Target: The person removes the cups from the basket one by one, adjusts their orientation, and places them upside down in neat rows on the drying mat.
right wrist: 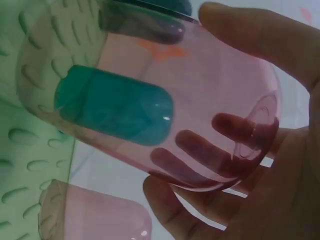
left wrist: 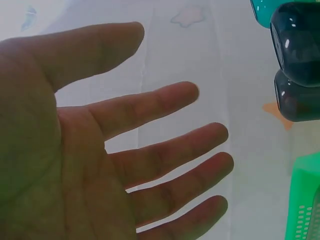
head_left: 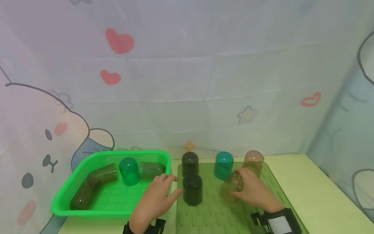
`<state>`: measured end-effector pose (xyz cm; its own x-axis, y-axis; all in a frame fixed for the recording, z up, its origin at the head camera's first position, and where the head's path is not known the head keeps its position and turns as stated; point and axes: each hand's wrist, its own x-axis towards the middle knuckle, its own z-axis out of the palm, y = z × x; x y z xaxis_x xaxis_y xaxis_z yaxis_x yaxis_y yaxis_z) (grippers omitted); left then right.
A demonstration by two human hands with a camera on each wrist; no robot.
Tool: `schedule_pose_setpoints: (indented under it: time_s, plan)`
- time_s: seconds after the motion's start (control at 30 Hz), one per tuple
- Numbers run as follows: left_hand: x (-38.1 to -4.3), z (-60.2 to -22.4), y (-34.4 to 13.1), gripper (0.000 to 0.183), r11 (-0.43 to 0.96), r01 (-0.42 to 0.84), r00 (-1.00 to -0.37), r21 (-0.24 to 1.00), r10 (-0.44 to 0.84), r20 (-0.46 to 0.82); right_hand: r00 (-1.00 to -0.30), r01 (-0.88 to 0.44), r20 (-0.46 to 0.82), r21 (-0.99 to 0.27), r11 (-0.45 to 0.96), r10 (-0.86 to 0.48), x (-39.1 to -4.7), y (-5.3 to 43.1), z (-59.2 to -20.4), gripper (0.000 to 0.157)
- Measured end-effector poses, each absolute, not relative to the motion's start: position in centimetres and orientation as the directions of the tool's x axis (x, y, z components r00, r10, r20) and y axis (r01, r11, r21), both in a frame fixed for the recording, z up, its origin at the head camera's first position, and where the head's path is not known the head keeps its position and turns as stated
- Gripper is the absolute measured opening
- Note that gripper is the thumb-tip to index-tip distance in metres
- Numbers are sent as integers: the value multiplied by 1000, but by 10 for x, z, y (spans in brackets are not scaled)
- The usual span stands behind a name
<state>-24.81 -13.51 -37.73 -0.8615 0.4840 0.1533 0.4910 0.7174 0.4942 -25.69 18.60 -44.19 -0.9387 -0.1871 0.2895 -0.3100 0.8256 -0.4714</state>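
Nearest to us, the left hand (head_left: 155,196) holds nothing; its fingers are spread, the thumb near the near dark cup (head_left: 193,191). To the right, the right hand (head_left: 252,190) has thumb and fingers curled round a clear pinkish cup (head_left: 229,191), low at the near right of the green mat (head_left: 210,216). We think the smooth wall could slip from that grip, since the fingers hold mostly the base end; lowered at a lean, the cup could catch one edge of its rim and topple. Drifting far, it could knock the teal cup (head_left: 223,165) just beyond. Its mouth points down to the mat, base up toward the palm; its long axis is near vertical, leaning slightly right at the top. We cannot tell whether the rim touches. Farther back stand a far dark cup (head_left: 190,161) and, to the right, another pinkish cup (head_left: 253,159), both base up.
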Motion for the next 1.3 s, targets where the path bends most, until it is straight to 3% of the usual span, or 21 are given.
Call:
schedule_pose_setpoints:
  time_s: [0.3,0.7,0.97,1.3]
  plan:
    - [-251,-378,-134,33,723,492,-862,484,484,153,-945,-310,239,-439,843,-223,-280,182,-445,71]
    - [-250,-378,-135,33,743,466,-871,480,481,101,-948,-309,202,-394,866,-247,-282,173,-451,75]
    - [-249,-378,-136,36,745,458,-870,486,489,70,-957,-282,198,-484,828,-210,-272,175,-457,83]
    - [-247,-379,-132,41,771,444,-875,456,483,35,-957,-269,237,-509,817,-168,-259,195,-445,86]
